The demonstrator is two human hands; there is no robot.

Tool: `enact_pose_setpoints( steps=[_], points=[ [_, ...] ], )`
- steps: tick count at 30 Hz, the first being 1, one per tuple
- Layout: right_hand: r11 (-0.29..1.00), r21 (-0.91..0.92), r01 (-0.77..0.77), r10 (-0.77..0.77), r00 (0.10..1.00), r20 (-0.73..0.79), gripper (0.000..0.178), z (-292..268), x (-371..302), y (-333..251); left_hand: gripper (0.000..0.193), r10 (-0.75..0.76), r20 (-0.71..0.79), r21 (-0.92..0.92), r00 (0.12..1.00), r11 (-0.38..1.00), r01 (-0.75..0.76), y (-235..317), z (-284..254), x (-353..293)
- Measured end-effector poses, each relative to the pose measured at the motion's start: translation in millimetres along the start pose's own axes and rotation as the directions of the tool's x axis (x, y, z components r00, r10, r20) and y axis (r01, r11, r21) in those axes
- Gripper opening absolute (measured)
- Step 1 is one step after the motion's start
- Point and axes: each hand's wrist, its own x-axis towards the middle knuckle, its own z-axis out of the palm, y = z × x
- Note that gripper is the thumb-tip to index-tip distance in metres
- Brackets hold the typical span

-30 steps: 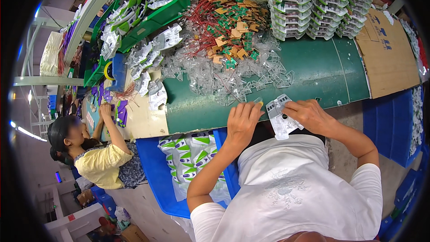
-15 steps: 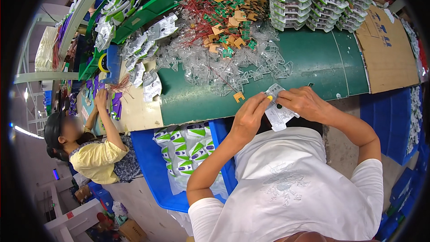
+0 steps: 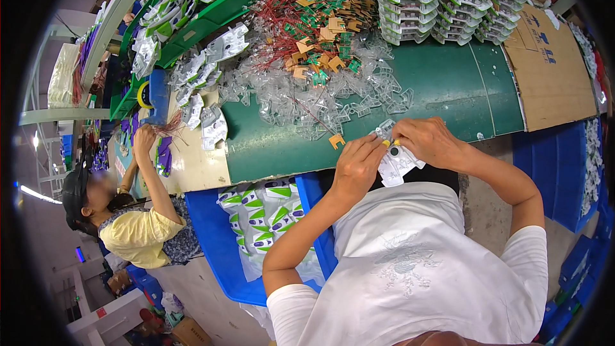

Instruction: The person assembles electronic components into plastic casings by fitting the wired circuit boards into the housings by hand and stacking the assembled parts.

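Casing [image 3: 392,170] sits between left hand [image 3: 360,161] and right hand [image 3: 430,141], both pinching its sides, fingers curled, long axis toward the waist.

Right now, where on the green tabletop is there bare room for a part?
The green tabletop is barest beyond the right hand, between clear plastic parts, stacked shells and cardboard. A narrower patch lies between the cream board and loose orange piece. The back middle is crowded with those parts and orange-and-green boards.

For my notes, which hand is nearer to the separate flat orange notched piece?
Left. The left hand is close beside the orange piece, to its right; the right hand is farther right.
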Motion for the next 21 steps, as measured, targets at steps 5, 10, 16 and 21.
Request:
enact_pose_setpoints(
  steps=[5,10,16,21],
  points=[
    [0.988,-0.041,-0.152,0.149,0.987,-0.063,0.017,-0.2,-7.4,2.5,0.043,-0.135,-0.184,-0.225,0.973,0.97,0.092,-0.6,13.4,-1.7],
    [0.995,-0.029,-0.095,0.094,0.995,-0.045,0.021,-11.0,-18.6,-5.1,0.059,-0.124,-0.142,-0.299,0.982,0.951,0.077,-5.4,13.4,1.0],
    [0.994,-0.07,-0.081,0.083,0.996,0.021,0.021,-12.2,-17.8,-7.1,0.065,-0.085,0.038,-0.352,0.996,0.931,0.093,-9.1,4.0,12.4],
    [0.997,-0.011,-0.073,0.074,0.996,0.048,0.017,-38.6,-12.5,-9.8,0.067,-0.076,0.229,-0.31,0.971,0.939,0.147,-5.7,-7.7,26.3]
  ],
)
